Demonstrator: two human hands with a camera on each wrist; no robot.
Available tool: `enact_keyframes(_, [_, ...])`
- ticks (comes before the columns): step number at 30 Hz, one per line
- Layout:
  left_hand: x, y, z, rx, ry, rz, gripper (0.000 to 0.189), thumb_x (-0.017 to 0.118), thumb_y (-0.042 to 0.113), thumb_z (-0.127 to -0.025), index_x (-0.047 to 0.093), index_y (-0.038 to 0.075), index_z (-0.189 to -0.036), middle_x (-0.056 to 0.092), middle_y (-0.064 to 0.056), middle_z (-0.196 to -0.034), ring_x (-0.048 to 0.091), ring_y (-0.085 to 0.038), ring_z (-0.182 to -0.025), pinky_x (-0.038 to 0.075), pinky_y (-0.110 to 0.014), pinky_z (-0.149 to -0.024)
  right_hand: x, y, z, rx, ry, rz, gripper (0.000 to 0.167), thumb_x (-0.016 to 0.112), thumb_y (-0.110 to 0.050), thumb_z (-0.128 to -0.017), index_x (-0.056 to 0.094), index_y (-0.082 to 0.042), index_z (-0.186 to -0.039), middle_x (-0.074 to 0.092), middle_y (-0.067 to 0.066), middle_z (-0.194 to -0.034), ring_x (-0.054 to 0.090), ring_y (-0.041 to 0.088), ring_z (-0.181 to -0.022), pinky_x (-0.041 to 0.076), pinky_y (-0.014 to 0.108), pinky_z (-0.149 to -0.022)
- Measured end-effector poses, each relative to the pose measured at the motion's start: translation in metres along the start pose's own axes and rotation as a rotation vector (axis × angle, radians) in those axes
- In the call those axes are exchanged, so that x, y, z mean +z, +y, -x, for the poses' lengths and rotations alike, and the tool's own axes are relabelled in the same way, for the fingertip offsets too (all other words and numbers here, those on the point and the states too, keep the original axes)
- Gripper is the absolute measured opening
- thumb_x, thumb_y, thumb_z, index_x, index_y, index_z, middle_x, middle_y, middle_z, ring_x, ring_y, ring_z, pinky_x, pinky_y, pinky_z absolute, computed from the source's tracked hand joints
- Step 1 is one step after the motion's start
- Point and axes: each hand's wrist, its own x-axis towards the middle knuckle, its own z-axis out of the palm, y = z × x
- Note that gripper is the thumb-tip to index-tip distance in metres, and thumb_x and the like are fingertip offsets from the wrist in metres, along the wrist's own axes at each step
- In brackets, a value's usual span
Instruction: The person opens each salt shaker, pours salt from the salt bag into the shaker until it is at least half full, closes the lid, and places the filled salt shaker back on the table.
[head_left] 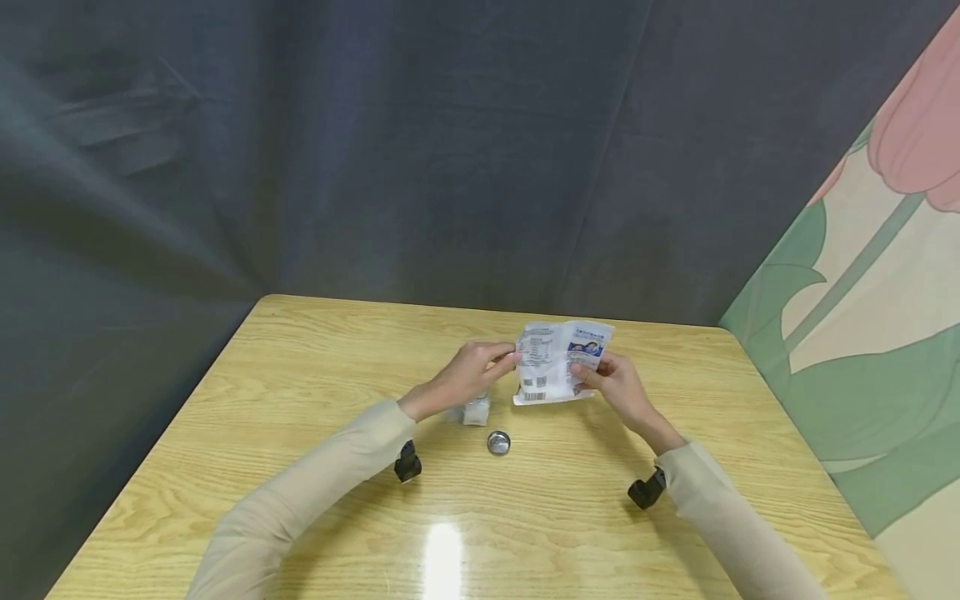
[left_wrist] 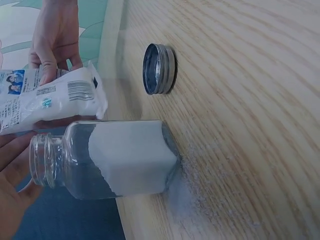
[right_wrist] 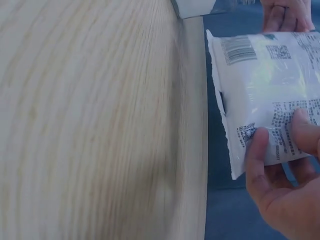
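A white printed plastic packet (head_left: 546,367) is held above the table between both hands. My right hand (head_left: 617,385) grips its right side, thumb on the front and fingers behind. At the packet's left edge, my left hand (head_left: 480,371) pinches it between thumb and fingers, partly hidden in the left wrist view. Below the left hand stands a clear glass jar (left_wrist: 125,159), its mouth uncovered, partly filled with white granular matter. Its silver screw lid (left_wrist: 160,69) lies on the table apart from the jar. Spilled white grains (left_wrist: 212,185) lie around the jar's base.
The wooden table (head_left: 525,517) has its far edge close to a dark curtain (head_left: 465,167). A wall hanging with painted flowers (head_left: 862,333) is on the right. Black wrist cameras hang under both sleeves.
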Motion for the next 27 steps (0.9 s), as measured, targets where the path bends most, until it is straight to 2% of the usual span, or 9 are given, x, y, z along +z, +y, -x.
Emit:
enact_keyframes(2, [-0.001,-0.001,0.001,-0.016,-0.001,-0.011,0.029,0.046,0.019,-0.107,0.069,0.003,-0.114,0.073,-0.008,-0.103,0.069,-0.016,-0.092,0.054,-0.026,-0.084,-0.003,0.001,0.002,0.001,0.022,-0.002,0.03,0.062,0.0,-0.096,0.058,0.018,-0.12,0.067,0.027,-0.108,0.068,0.014,-0.083,0.06,0.03,-0.07])
enact_keyframes(4, [-0.003,-0.002,0.003,-0.037,-0.003,-0.019,0.033,0.045,0.019,-0.107,0.065,0.001,-0.126,0.071,-0.009,-0.113,0.069,-0.016,-0.097,0.054,-0.027,-0.09,-0.006,0.002,0.003,0.003,0.038,-0.005,0.03,0.062,0.0,-0.097,0.058,0.018,-0.12,0.068,0.024,-0.108,0.068,0.013,-0.084,0.06,0.031,-0.071])
enact_keyframes(5, [-0.005,-0.002,0.004,-0.042,-0.003,-0.021,0.034,0.044,0.02,-0.108,0.064,0.001,-0.127,0.071,-0.01,-0.112,0.069,-0.016,-0.098,0.054,-0.028,-0.09,-0.007,0.003,0.004,0.006,0.044,-0.003,0.03,0.062,-0.001,-0.097,0.058,0.017,-0.121,0.068,0.022,-0.107,0.068,0.013,-0.084,0.06,0.031,-0.071])
enact_keyframes(7, [-0.008,-0.002,0.005,-0.043,0.007,-0.021,0.034,0.044,0.021,-0.108,0.065,0.001,-0.126,0.072,-0.009,-0.112,0.068,-0.016,-0.099,0.053,-0.028,-0.091,-0.01,0.004,0.006,0.013,0.046,-0.007,0.031,0.061,-0.001,-0.097,0.057,0.018,-0.122,0.068,0.021,-0.108,0.068,0.013,-0.085,0.06,0.032,-0.072])
enact_keyframes(11, [-0.015,-0.004,0.008,-0.043,0.054,-0.023,0.034,0.043,0.023,-0.109,0.07,0.004,-0.114,0.072,-0.007,-0.109,0.068,-0.016,-0.099,0.054,-0.029,-0.09,-0.013,0.01,0.011,0.041,0.042,-0.011,0.032,0.061,-0.001,-0.097,0.056,0.019,-0.122,0.068,0.024,-0.109,0.068,0.014,-0.086,0.06,0.032,-0.073])
enact_keyframes(18, [-0.024,-0.008,0.015,-0.085,0.106,-0.038,0.04,0.042,0.026,-0.109,0.074,0.004,-0.104,0.073,-0.007,-0.106,0.069,-0.017,-0.098,0.054,-0.032,-0.089,-0.017,0.024,0.019,0.074,-0.034,0.053,0.035,0.059,-0.002,-0.099,0.054,0.017,-0.127,0.064,0.033,-0.113,0.069,0.021,-0.086,0.06,0.036,-0.069])
enact_keyframes(23, [-0.027,-0.012,0.02,-0.078,0.107,-0.058,0.033,0.047,0.022,-0.107,0.073,0.003,-0.112,0.071,-0.01,-0.114,0.067,-0.021,-0.106,0.053,-0.032,-0.094,-0.021,0.024,0.02,0.067,-0.053,0.109,0.034,0.06,-0.004,-0.099,0.055,0.014,-0.126,0.065,0.031,-0.109,0.067,0.026,-0.086,0.059,0.034,-0.063])
enact_keyframes(27, [-0.028,-0.016,0.023,-0.065,0.099,-0.083,0.028,0.053,0.017,-0.105,0.067,0.002,-0.124,0.068,-0.011,-0.121,0.067,-0.021,-0.106,0.054,-0.033,-0.092,-0.023,0.022,0.019,0.069,-0.057,0.137,0.032,0.064,-0.003,-0.096,0.057,0.014,-0.122,0.065,0.028,-0.105,0.062,0.019,-0.084,0.056,0.03,-0.061])
